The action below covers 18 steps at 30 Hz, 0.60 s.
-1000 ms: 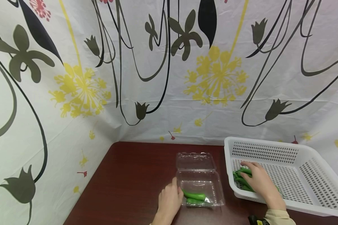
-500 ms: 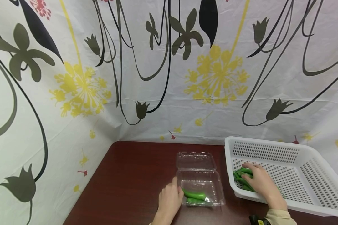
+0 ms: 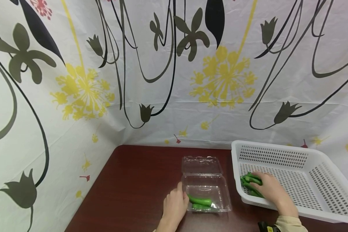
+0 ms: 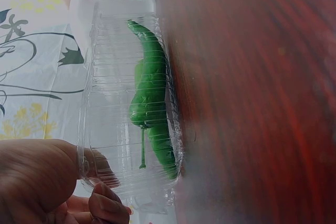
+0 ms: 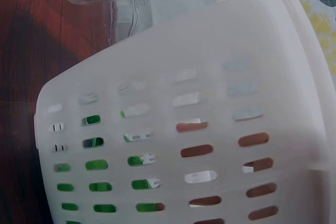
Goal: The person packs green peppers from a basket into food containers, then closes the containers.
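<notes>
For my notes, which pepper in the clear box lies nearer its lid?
The far pepper, ending by the left hand; the other lies on its near side.

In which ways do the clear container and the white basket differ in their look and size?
The container is transparent, while the basket is opaque white. The container is clearly smaller than the basket. The container has an opened lid behind it; the basket shows none. The basket has many slots, but the container shows ribbed walls. Both hold green peppers.
</notes>
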{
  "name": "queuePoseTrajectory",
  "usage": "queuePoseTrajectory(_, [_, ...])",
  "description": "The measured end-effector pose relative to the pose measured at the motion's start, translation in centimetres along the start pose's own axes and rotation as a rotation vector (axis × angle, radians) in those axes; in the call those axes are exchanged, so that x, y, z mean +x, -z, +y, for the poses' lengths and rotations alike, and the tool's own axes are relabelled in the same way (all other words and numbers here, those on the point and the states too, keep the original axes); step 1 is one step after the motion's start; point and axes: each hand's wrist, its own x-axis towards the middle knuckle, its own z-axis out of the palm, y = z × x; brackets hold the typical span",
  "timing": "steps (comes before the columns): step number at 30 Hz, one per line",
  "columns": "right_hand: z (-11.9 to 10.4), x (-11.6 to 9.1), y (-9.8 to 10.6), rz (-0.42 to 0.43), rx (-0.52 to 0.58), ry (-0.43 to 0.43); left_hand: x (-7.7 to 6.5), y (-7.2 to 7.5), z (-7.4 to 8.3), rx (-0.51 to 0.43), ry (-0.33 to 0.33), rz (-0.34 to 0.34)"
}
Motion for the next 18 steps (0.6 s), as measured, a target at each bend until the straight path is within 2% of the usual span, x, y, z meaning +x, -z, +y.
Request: queuePoseTrajectory(18, [0.17,0.00,-0.04,-0.079,-0.028,-0.081,0.01,-0.08,0.00,-0.001,-0.005,0.010])
